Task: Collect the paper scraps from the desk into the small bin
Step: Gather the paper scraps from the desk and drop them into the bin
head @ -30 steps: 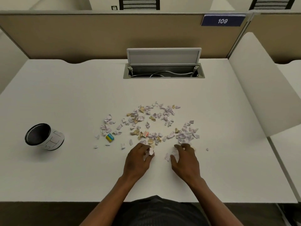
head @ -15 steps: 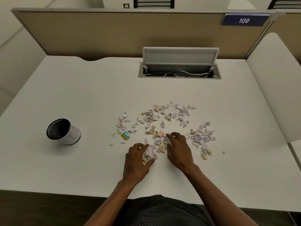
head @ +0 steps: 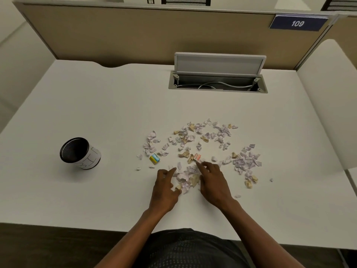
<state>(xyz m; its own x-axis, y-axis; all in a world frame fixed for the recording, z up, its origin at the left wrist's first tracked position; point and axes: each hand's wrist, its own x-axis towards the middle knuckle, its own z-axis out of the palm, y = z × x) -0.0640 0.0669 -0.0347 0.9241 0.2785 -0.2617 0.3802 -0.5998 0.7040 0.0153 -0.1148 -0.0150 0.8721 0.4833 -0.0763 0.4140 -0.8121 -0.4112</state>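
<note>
Both hands near worktop [head: 77, 105] front edge: left hand [head: 164, 190] and right hand [head: 212, 182] grips loosely spread, cupping paper scraps [head: 186, 176] between; bin [head: 80, 153] well apart, toward left edge.

An office cubicle is shown: a white desk [head: 96, 105] is enclosed by beige partitions [head: 135, 33], with a numbered plate [head: 298, 23] and a cable hatch [head: 218, 82].

The number "109" is shown in white on a dark blue sign [head: 298, 23] fixed at the top of the partition [head: 135, 35]. Dark marks are drawn on the small bin's [head: 87, 158] white wall, but they cannot be read.
</note>
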